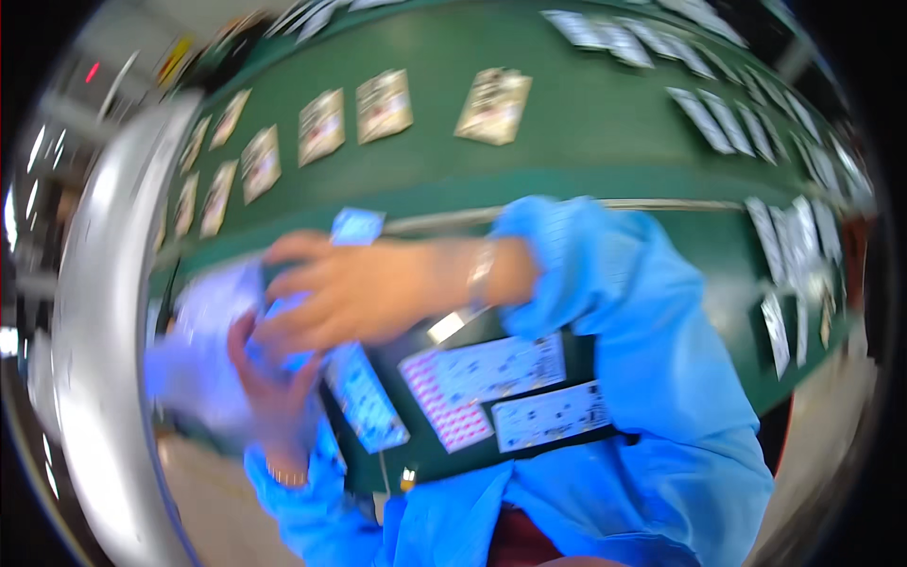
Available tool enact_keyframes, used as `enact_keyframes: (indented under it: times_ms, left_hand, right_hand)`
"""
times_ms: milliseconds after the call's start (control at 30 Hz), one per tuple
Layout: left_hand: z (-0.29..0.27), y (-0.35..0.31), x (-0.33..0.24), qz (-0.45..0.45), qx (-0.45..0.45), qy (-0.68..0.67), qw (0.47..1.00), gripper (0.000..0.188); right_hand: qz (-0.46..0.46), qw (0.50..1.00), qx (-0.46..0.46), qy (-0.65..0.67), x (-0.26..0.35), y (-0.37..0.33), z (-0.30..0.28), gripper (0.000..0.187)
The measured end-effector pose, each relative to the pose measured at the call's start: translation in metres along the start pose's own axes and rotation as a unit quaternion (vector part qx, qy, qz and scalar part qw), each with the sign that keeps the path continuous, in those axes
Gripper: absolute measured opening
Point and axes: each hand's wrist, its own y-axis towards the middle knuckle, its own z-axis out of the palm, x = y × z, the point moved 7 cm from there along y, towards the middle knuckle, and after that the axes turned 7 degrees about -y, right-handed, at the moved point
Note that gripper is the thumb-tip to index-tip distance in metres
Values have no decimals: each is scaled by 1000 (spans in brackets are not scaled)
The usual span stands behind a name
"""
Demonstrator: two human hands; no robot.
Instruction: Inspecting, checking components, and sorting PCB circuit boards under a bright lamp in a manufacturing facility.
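My right hand reaches across to the left, fingers stretched and spread, blurred by motion. Below it is my left hand, also smeared, its thumb and a finger apart and its other fingers partly hidden by the right hand. A bluish-white patch shows between the hands; what it is I cannot make out. Just left of both hands lies a pale translucent plastic bag, and whether either hand touches it I cannot tell. Nearest on the right is a bluish printed card, tilted on the green table.
Printed white sheets and a sheet of pink-red stickers lie before me. A second printed sheet is beside them. Several cream packets stand on the far green surface. Silvery packets line the right. A metal post rises at left.
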Motion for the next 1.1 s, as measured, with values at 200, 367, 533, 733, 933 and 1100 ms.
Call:
enact_keyframes:
  times_ms: [200,367,533,733,933,1100]
  left_hand:
    - [-25,-5,-4,117,-39,127,984,91]
    - [-35,-13,-10,207,-92,-30,974,96]
    - [-31,-9,-33,262,-52,1,964,97]
    - [-24,-7,-56,308,15,74,949,101]
    - [-28,-13,-55,307,-23,66,949,102]
    - [-29,-12,-49,256,-35,57,964,94]
  right_hand:
    - [38,998,49,-20,-7,13,10,43]
    - [145,987,63,-4,-23,10,-1,63]
    - [185,981,50,20,-33,2,-5,63]
    - [212,975,52,36,-32,-1,-1,65]
    - [222,972,61,49,-30,-2,0,67]
    - [223,970,67,72,-31,-7,1,68]
